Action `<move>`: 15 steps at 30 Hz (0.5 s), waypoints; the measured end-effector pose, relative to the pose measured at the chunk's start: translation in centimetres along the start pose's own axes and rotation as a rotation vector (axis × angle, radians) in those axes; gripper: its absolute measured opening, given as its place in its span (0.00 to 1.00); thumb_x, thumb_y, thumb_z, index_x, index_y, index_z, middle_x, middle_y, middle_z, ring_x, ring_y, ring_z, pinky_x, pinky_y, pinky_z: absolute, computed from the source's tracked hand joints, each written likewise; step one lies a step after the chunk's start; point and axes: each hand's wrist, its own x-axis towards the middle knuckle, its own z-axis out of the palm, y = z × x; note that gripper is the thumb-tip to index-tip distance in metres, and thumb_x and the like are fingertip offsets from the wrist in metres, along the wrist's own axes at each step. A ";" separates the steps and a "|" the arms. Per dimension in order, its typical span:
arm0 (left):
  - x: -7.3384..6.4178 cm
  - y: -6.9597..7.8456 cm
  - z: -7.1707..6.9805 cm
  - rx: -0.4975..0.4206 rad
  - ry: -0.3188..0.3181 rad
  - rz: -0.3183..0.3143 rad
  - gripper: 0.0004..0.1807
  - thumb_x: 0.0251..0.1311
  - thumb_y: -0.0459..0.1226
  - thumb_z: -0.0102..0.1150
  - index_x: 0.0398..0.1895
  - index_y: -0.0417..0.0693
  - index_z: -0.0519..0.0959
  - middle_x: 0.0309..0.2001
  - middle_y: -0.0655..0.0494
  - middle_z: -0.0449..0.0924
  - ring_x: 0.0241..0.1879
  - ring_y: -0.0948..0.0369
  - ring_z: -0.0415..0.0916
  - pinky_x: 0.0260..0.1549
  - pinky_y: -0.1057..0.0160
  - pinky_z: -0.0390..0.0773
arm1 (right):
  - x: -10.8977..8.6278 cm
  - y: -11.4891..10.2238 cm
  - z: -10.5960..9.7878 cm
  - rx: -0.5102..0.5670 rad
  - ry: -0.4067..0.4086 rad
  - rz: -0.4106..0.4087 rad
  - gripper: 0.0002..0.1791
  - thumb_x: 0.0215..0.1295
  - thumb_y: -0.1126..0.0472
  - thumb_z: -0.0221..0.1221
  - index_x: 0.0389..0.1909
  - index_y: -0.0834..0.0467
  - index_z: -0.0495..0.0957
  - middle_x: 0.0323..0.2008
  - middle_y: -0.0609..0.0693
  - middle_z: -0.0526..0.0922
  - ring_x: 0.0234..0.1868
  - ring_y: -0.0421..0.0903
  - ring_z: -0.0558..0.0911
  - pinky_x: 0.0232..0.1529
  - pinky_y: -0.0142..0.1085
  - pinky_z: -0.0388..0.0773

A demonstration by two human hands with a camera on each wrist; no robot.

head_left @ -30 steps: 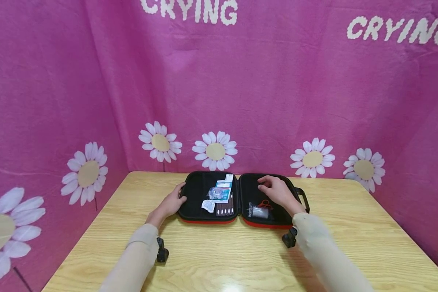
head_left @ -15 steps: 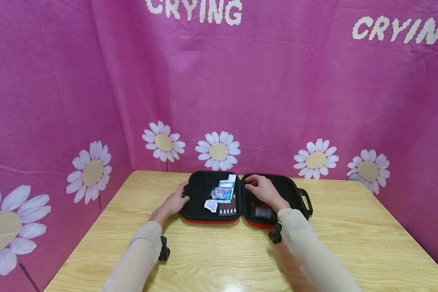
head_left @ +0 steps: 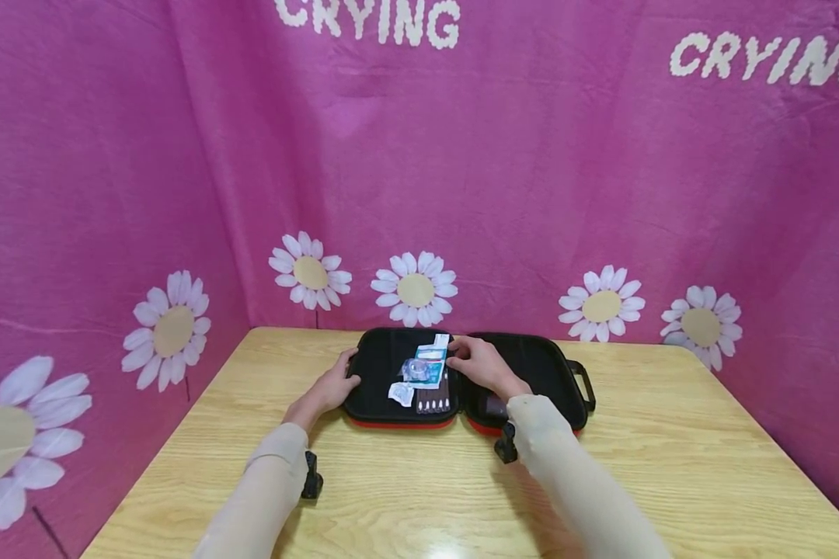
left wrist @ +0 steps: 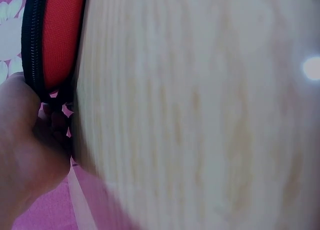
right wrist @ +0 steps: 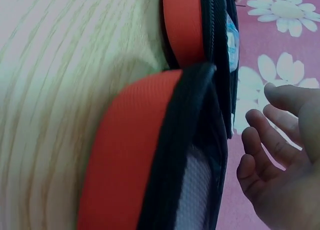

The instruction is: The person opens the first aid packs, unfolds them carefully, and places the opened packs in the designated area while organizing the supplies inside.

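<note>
A zip case [head_left: 384, 345], black inside and red outside, lies unfolded flat on the table. Its left half holds a white and teal packet [head_left: 429, 374], a clear plastic bag [head_left: 414, 369], a small white packet [head_left: 401, 394] and a sleeve of white-tipped swabs [head_left: 433, 400]. My left hand [head_left: 328, 386] grips the case's left rim, thumb on the inner side; the left wrist view shows the red side wall [left wrist: 62, 40] beside that hand. My right hand [head_left: 485, 365] hovers over the hinge, fingertips near the teal packet. In the right wrist view its fingers [right wrist: 270, 140] are loosely bent around nothing.
A black carry handle [head_left: 585, 384] sticks out from the case's right side. The wooden table [head_left: 405, 489] extends in front of it. A pink curtain [head_left: 503, 194] with daisies hangs behind and along both sides.
My right hand has moved left from over the right half to the hinge and the teal packet. The orange scissors and clear packet, seen earlier, are now mostly covered. My left hand stays put.
</note>
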 end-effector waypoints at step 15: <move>0.1 -0.2 0.0 -0.004 0.003 -0.006 0.34 0.72 0.35 0.45 0.78 0.44 0.48 0.71 0.30 0.61 0.70 0.38 0.62 0.68 0.41 0.61 | 1.4 -0.8 2.5 -0.069 -0.063 -0.150 0.24 0.58 0.58 0.68 0.54 0.65 0.80 0.45 0.59 0.85 0.48 0.55 0.83 0.54 0.48 0.78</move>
